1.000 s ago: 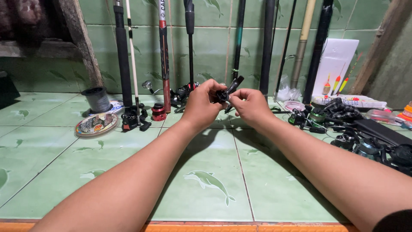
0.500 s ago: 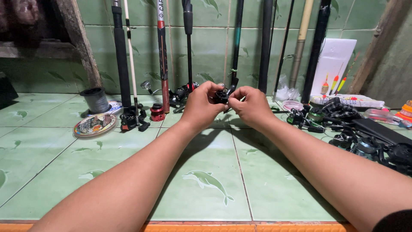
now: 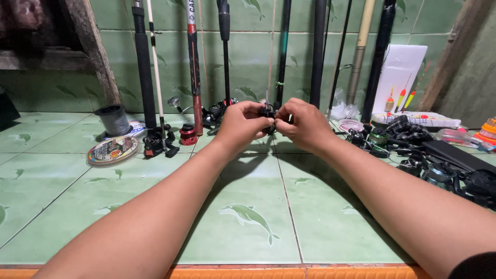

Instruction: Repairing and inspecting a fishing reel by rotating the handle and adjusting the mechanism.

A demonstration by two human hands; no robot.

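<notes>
A small black fishing reel (image 3: 268, 114) is held above the green tiled floor (image 3: 248, 206), gripped between the closed fingers of the left hand (image 3: 242, 124) and the right hand (image 3: 302, 123). Dolphin figures are printed on the tiles. Several fishing rods (image 3: 194, 67) are leaned against the green tiled wall (image 3: 248, 46). A spool of line (image 3: 114, 119) is placed at the left, and more reels (image 3: 444, 173) are laid at the right.

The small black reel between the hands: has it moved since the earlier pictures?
Yes. The black reel has turned in the hands: its handle, which earlier stuck out up-right toward the dark rod, is now tucked in.
</notes>
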